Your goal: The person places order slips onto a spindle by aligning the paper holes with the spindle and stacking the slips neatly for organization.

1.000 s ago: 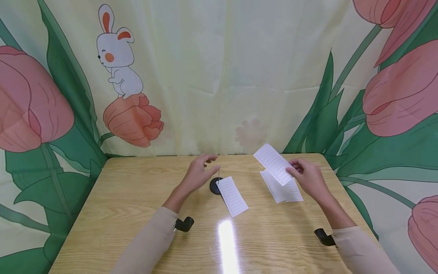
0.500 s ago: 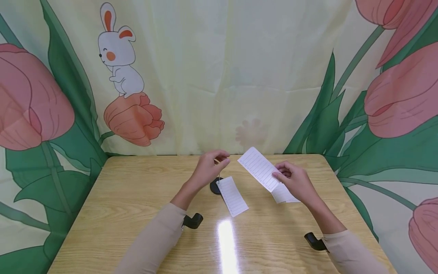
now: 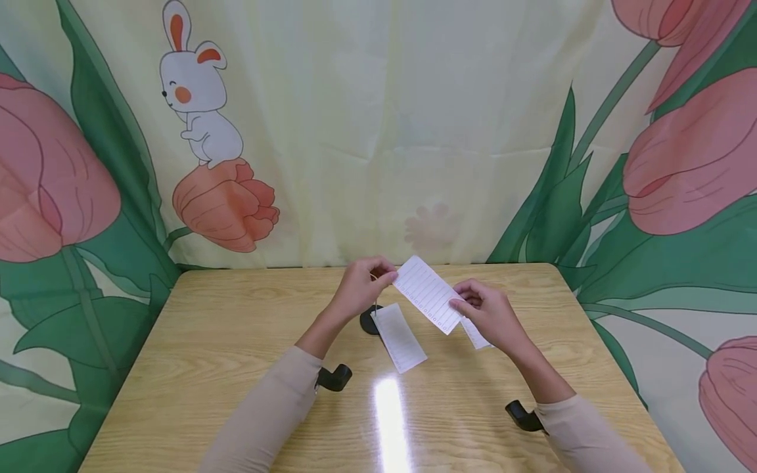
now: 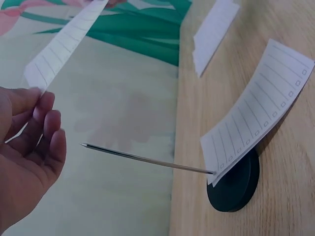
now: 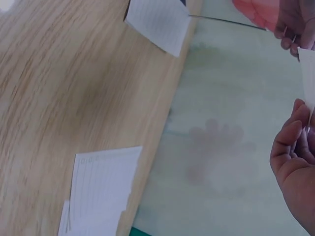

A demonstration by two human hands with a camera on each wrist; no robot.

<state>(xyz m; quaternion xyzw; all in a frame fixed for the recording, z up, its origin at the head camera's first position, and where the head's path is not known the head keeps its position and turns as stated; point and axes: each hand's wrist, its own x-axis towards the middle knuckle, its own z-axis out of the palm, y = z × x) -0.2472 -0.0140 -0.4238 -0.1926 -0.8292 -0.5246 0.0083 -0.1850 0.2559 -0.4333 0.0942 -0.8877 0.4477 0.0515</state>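
Note:
A lined white paper slip [image 3: 427,295] is held up between both hands above the table. My right hand [image 3: 486,314] pinches its lower right edge. At the opposite corner, the thumb and index finger of my left hand [image 3: 362,290] pinch the slip. Below the left hand stands a bill spike, with a thin pointed metal rod [image 4: 147,160] and a round black base [image 4: 238,189]. Another lined slip [image 3: 399,338] is pierced near its corner by the rod and lies low over the base, its far end sticking out past it. The left hand is beside the rod's tip.
Several loose slips [image 5: 103,187] lie overlapping on the wooden table [image 3: 236,368], partly hidden behind the right hand in the head view. A curtain [image 3: 331,131] printed with tulips and a rabbit hangs along the table's back edge.
My right hand has carried the slip leftward from above the loose slips to the left hand. The left hand has moved slightly right over the spike and now pinches the slip's corner.

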